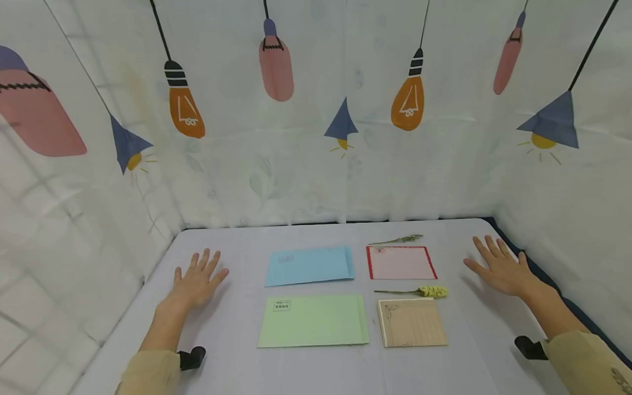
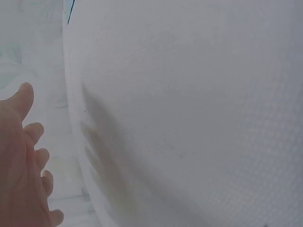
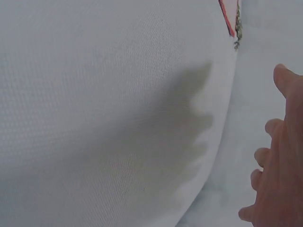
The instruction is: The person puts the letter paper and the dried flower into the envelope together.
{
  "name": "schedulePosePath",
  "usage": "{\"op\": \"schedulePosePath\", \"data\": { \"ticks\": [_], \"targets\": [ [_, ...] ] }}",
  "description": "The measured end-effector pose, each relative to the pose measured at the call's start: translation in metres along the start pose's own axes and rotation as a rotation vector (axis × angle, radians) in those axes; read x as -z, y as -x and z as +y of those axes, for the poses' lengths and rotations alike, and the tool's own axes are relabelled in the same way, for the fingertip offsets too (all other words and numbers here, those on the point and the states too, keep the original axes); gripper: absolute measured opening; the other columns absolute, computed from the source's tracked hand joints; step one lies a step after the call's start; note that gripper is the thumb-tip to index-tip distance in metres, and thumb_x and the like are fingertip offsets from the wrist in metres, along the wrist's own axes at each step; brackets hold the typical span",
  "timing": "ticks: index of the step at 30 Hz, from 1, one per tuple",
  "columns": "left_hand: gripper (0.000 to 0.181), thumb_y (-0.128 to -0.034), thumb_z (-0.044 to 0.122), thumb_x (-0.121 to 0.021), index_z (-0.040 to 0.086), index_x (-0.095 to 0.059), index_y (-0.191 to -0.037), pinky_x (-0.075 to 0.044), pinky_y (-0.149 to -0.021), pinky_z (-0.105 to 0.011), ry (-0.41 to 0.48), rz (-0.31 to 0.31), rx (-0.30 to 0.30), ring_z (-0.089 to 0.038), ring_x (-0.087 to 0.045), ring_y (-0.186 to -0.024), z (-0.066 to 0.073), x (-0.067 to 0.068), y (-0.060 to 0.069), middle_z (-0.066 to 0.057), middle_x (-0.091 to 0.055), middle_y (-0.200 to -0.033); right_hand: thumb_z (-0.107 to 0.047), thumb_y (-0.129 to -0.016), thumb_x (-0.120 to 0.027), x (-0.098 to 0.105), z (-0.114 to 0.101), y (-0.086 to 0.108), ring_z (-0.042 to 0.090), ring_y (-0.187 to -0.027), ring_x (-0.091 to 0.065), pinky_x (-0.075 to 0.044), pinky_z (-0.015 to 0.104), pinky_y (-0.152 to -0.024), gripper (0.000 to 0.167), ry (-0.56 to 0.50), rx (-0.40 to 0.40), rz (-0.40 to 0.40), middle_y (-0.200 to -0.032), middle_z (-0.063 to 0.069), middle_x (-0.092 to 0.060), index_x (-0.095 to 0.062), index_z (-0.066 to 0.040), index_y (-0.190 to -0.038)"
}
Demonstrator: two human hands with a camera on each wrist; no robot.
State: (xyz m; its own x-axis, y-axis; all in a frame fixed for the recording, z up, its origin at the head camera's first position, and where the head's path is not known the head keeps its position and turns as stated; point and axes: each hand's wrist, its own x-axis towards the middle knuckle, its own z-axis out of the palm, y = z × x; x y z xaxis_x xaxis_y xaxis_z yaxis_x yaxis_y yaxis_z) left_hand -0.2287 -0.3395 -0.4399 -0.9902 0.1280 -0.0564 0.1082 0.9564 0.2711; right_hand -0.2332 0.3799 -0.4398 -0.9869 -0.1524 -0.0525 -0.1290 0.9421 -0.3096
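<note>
With fingers spread, my left hand [image 1: 194, 284] hovers over the left side of the table, holding nothing. My right hand [image 1: 503, 270] is spread the same way above the right side, its shadow falling on the cloth. Between the hands lie a blue envelope [image 1: 311, 266] and, nearer me, a green envelope [image 1: 316, 323]. To their right are a pink card with a red border [image 1: 402, 263] and a tan lined paper pad [image 1: 413, 323]. A thin green dried sprig [image 1: 402, 239] lies behind the pink card. A yellow flower sprig [image 1: 432, 292] lies between card and pad.
A white cloth covers the table [image 1: 222, 351]. Behind it hangs a pale curtain [image 1: 306, 164] printed with lamps and bulbs, which also runs along both sides. Dark cloth [image 1: 558, 282] shows at the table's right edge. Black straps sit at both wrists.
</note>
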Motion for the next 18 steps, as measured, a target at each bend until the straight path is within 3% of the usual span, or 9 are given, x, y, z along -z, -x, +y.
{"op": "schedulePosePath", "data": {
  "ticks": [18],
  "targets": [
    [0.081, -0.1082, 0.059, -0.033, -0.002, -0.021, -0.161, 0.005, -0.107, -0.081, -0.003, 0.011, -0.017, -0.054, -0.001, -0.149, 0.0006, -0.0021, 0.0012, -0.032, -0.006, -0.165, -0.057, -0.107, -0.041, -0.0027, 0.0001, 0.0003, 0.058, -0.147, 0.006, 0.007, 0.084, -0.102, 0.088, 0.017, 0.016, 0.024, -0.161, 0.039, 0.000, -0.006, 0.002, -0.163]
  ]
}}
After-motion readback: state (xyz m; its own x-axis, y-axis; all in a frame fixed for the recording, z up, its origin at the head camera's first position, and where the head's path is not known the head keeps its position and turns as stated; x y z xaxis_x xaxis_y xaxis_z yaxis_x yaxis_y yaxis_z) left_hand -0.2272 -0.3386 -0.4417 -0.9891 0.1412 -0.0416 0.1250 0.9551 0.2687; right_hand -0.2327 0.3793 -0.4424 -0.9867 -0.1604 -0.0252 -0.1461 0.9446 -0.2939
